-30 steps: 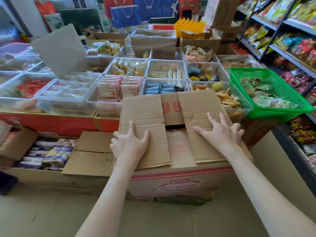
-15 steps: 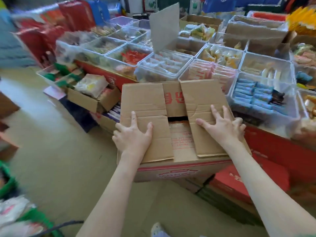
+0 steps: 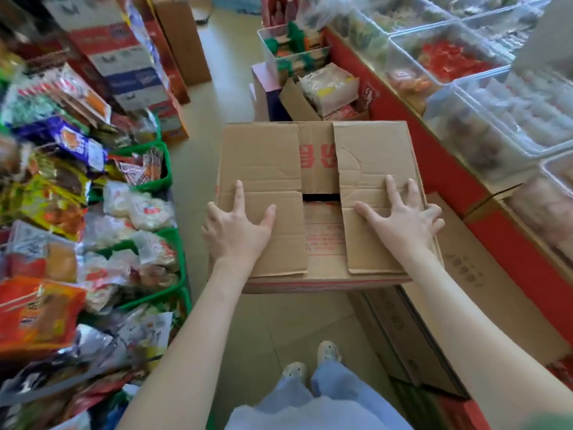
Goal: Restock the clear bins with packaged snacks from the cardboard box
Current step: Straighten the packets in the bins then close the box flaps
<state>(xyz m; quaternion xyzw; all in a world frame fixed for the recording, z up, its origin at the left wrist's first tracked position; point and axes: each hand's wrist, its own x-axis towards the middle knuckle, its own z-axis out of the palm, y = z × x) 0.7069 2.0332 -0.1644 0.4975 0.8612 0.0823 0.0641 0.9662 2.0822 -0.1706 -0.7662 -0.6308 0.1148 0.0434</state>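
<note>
A brown cardboard box (image 3: 263, 156) with red print sits in front of me over the aisle floor, its top flaps folded shut with a narrow gap in the middle. My left hand (image 3: 238, 231) lies spread on the left flap, its outer fingers at the box's left edge. On the right flap my right hand (image 3: 403, 221) presses with spread fingers. The clear bins (image 3: 465, 88) holding packaged snacks line a red counter (image 3: 434, 156) along the right.
Green baskets (image 3: 167, 178) piled with snack bags crowd the left side. Stacked cartons (image 3: 124, 57) stand at the far left. A small open carton of snack packs (image 3: 328, 85) sits beyond the box. Closed cardboard cartons (image 3: 465, 274) lie beside the counter on the right.
My view has swung left, so the bins now run along the right and the aisle lies ahead. The box has come round with me; both hands stay pressed on its flaps.
</note>
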